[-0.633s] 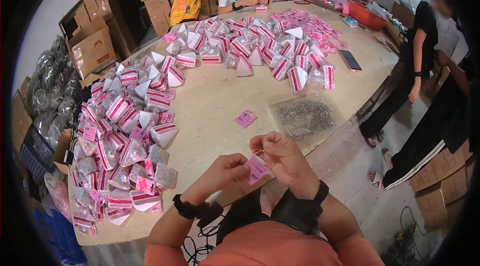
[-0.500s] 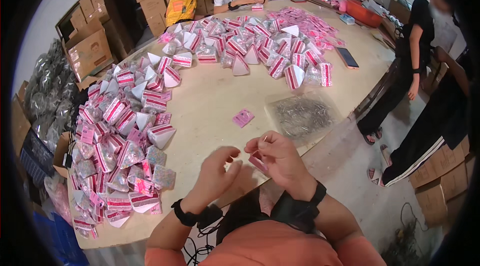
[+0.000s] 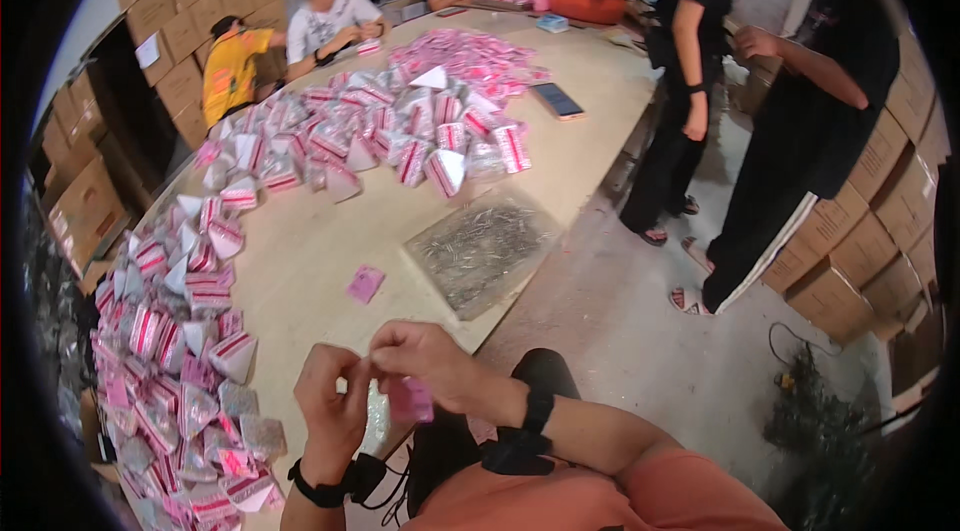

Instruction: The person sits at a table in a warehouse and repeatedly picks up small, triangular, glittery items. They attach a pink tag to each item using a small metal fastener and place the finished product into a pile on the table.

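Note:
My left hand (image 3: 330,403) is closed, thumb and fingertips pinched together. Its fingertips meet those of my right hand (image 3: 428,359) above the near table edge. A small pink printed card (image 3: 412,399) hangs under the closed right hand's fingers. Between the hands, just below the left fingers, a silvery glittery piece (image 3: 377,419) shows; which hand bears it I cannot tell. Anything tiny at the fingertips is hidden. Past the hands, another pink card (image 3: 365,283) lies on the table (image 3: 310,251). A shallow clear tray (image 3: 462,309) of thin metal pieces lies beyond the right hand.
Plastic-wrapped, cake-slice-shaped pieces (image 3: 232,356) heap along the left and the far side (image 3: 447,171). Pink cards (image 3: 465,56) pile farther back, near a phone (image 3: 557,101). Several people sit or stand around; cardboard boxes (image 3: 835,281) stack at the right.
The view has swung right, so the table and piles appear farther left. My hands, apart before, now meet at the fingertips. The glittery piece has come into sight between them.

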Demonstrator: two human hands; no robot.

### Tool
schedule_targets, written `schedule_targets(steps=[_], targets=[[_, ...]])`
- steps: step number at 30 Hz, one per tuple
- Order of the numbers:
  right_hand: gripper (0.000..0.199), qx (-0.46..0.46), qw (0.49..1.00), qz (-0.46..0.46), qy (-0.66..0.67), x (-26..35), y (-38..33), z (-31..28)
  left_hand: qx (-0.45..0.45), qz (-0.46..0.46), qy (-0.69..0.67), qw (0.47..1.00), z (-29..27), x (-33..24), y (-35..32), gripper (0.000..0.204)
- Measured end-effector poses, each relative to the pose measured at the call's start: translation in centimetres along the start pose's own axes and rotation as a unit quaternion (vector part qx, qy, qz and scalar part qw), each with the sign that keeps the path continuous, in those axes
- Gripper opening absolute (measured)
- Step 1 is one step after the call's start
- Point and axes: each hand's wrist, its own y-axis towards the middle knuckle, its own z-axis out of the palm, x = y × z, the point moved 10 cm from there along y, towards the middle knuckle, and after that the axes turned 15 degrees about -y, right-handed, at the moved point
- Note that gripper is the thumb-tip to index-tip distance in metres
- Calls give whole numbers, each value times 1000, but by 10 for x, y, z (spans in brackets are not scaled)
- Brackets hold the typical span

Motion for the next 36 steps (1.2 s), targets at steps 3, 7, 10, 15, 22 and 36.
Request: schedule_targets(steps=[3,7,10,15,22,36], targets=[[13,24,999,-30,33,0,1,2,-8,0,8,1000,2,-3,0,17],[14,50,998,-19,27,-3,-2,3,8,1,-4,1000,5,-9,1,18],[15,78,997,3,26,0,-8,7,97,-83,-140,982,14,4,9,24],[16,101,994,26,32,-10,-12,12,236,-195,-278,911,30,13,2,48],[17,135,988,70,21,-19,-19,14,197,-104,-113,968,10,5,-1,23],[11,-5,917,-56,-395,47,-34,20,30,-350,-353,867,16,64,-37,12]])
